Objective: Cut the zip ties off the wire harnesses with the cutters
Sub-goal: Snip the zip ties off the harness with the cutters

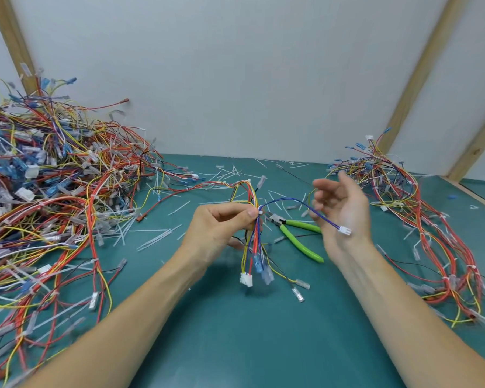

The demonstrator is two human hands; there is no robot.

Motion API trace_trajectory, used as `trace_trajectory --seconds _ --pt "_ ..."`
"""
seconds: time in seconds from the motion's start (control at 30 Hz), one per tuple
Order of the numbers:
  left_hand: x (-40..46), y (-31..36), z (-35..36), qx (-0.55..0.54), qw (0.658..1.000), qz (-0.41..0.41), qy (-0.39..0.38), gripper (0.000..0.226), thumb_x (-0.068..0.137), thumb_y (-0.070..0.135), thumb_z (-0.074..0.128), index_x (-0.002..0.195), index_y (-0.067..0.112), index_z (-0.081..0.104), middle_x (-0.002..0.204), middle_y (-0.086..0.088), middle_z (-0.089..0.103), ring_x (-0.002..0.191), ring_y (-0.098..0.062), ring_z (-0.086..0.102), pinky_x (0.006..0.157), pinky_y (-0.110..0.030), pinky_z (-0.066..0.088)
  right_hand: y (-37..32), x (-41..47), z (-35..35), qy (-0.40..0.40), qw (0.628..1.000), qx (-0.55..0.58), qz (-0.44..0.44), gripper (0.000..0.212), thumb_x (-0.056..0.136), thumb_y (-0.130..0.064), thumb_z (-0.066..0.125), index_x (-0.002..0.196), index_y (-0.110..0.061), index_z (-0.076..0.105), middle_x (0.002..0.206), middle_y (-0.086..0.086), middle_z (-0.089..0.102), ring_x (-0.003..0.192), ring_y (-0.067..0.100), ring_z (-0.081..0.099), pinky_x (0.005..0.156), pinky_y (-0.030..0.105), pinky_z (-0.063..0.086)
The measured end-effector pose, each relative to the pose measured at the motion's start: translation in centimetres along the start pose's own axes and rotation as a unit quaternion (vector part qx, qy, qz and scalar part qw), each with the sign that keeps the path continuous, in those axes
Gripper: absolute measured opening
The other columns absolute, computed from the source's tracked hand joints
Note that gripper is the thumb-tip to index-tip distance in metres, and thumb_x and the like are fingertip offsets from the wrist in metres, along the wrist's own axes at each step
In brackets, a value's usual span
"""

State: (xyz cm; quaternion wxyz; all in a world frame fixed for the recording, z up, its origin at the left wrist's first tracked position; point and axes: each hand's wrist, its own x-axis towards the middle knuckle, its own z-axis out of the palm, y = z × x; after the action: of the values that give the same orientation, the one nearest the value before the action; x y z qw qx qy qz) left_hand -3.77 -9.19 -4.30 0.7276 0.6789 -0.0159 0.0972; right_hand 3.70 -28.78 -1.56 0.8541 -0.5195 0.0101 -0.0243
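Note:
My left hand (221, 228) pinches a wire harness (254, 242) of red, yellow and blue wires above the green mat, right beside a white zip tie (260, 212) that binds it. White connectors hang from the harness's lower end. A blue wire loops from the bundle to a small white plug lying across my right hand (340, 211), whose fingers are relaxed and spread, blurred by motion. The green-handled cutters (297, 236) lie on the mat between and just behind my hands, untouched.
A big tangled pile of harnesses (48, 197) fills the left side. A smaller pile (420, 219) lies at the right. Cut white zip-tie pieces (151, 239) litter the green mat (263, 331). A white wall with wooden battens stands behind.

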Motion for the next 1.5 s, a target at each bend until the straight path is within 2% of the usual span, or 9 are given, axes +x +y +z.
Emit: trace_trajectory --seconds 0.17,0.33,0.47,0.63,0.83,1.03,1.23,1.37,1.5 --pt "0.5 -0.4 0.0 0.022 0.996 0.014 0.081 0.008 0.089 0.020 0.074 0.084 0.020 0.080 0.054 0.017 0.058 0.049 0.000 0.042 0.049 -0.008 0.034 0.0 -0.5 -0.2 0.069 0.965 -0.092 -0.236 0.040 0.102 -0.033 0.053 0.070 -0.014 0.070 0.061 -0.003 0.063 0.055 0.012 0.050 0.053 0.025 0.035" --pt "0.5 -0.6 -0.1 0.058 0.994 0.040 0.087 0.012 0.091 0.022 0.073 0.083 0.016 0.079 0.062 0.006 0.067 0.044 -0.011 0.048 0.051 -0.017 0.045 2.4 -2.6 1.0 -0.071 0.773 -0.404 -0.485 0.016 0.095 -0.032 0.061 0.084 -0.022 0.068 0.077 -0.014 0.064 0.072 0.015 0.057 0.069 0.034 0.046" --pt "0.1 -0.7 0.3 0.090 0.992 0.078 0.035 0.014 0.094 0.012 0.068 0.091 0.020 0.079 0.075 0.000 0.073 0.051 -0.012 0.058 0.056 -0.020 0.051 4.5 -3.5 1.9 -0.173 0.827 -0.465 -0.264 0.011 0.094 -0.039 0.070 0.103 -0.033 0.067 0.089 -0.016 0.073 0.083 0.006 0.070 0.081 0.034 0.057" --pt "0.2 -1.2 0.5 0.177 0.978 0.102 -0.041 0.042 0.095 -0.014 0.050 0.123 0.011 0.069 0.104 -0.002 0.076 0.095 -0.010 0.072 0.094 -0.024 0.054 4.3 -2.7 1.7 -0.145 0.914 -0.352 -0.143 0.023 0.090 -0.013 0.077 0.105 -0.025 0.065 0.092 -0.001 0.073 0.076 0.009 0.072 0.074 0.029 0.059" --pt "0.7 -0.8 -0.5 0.096 0.983 0.061 0.147 0.038 0.083 -0.014 0.050 0.084 0.013 0.076 0.068 0.003 0.073 0.059 -0.008 0.066 0.053 -0.010 0.043 3.1 -1.9 1.7 -0.073 0.970 -0.223 -0.071 0.019 0.095 -0.003 0.069 0.100 -0.021 0.068 0.088 0.002 0.075 0.077 0.020 0.068 0.071 0.028 0.058" --pt "0.5 -0.3 -0.6 0.126 0.977 0.090 0.145 0.010 0.092 0.018 0.070 0.090 0.023 0.078 0.073 0.012 0.072 0.069 -0.004 0.063 0.064 -0.010 0.043 3.4 -2.2 2.2 -0.129 0.989 -0.047 0.059 0.015 0.097 0.005 0.060 0.107 0.001 0.070 0.075 0.003 0.070 0.056 0.012 0.063 0.061 0.028 0.062" --pt "-0.1 -0.2 0.0 0.260 0.940 0.180 0.131 0.010 0.085 0.026 0.079 0.094 0.023 0.076 0.094 0.012 0.071 0.090 -0.006 0.066 0.080 -0.013 0.041 3.2 -3.0 2.1 -0.217 0.960 -0.005 0.179 0.029 0.096 0.000 0.053 0.085 -0.006 0.079 0.080 0.004 0.068 0.065 0.012 0.062 0.066 0.033 0.062" --pt "0.1 -0.3 -0.2 0.301 0.912 0.228 0.162 0.009 0.087 0.031 0.078 0.084 0.023 0.078 0.083 0.009 0.066 0.080 -0.010 0.061 0.076 -0.021 0.043 3.5 -3.1 2.1 -0.224 0.958 -0.099 0.147 0.018 0.095 0.003 0.054 0.095 -0.005 0.070 0.073 0.003 0.061 0.056 0.014 0.058 0.062 0.037 0.062" --pt "0.6 -0.7 -0.8 0.322 0.930 0.126 0.126 0.017 0.090 0.040 0.073 0.082 0.026 0.079 0.076 0.009 0.073 0.074 -0.014 0.065 0.073 -0.036 0.052 4.3 -3.1 1.9 -0.212 0.947 -0.238 -0.034 0.009 0.096 -0.002 0.067 0.091 -0.009 0.068 0.069 -0.008 0.067 0.050 0.016 0.063 0.056 0.035 0.061"
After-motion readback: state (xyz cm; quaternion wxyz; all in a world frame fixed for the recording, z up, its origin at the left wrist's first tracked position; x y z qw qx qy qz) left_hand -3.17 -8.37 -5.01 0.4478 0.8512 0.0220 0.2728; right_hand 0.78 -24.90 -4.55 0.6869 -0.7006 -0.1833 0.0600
